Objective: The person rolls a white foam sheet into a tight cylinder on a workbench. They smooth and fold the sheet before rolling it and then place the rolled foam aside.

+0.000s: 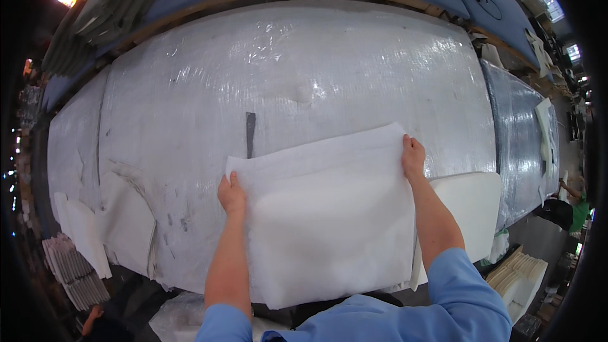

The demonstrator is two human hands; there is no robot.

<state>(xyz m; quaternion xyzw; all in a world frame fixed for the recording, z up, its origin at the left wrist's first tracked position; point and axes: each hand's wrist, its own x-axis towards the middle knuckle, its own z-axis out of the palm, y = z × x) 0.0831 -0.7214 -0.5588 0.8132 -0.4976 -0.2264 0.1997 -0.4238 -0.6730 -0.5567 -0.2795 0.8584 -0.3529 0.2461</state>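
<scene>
At six o'clock on the plastic-wrapped table [190, 82], we hold a white sheet [329, 231] that looks largely spread but not yet released, left hand [232, 194] and right hand [413, 158] pinched closed near its far corners, at ten and two o'clock.

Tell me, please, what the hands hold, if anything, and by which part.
A white sheet: the left hand grips near its far left corner, the right hand near its far right corner.

Arms [228, 266] extended, left fingers [234, 179] pinched, right fingers [415, 145] curled
</scene>
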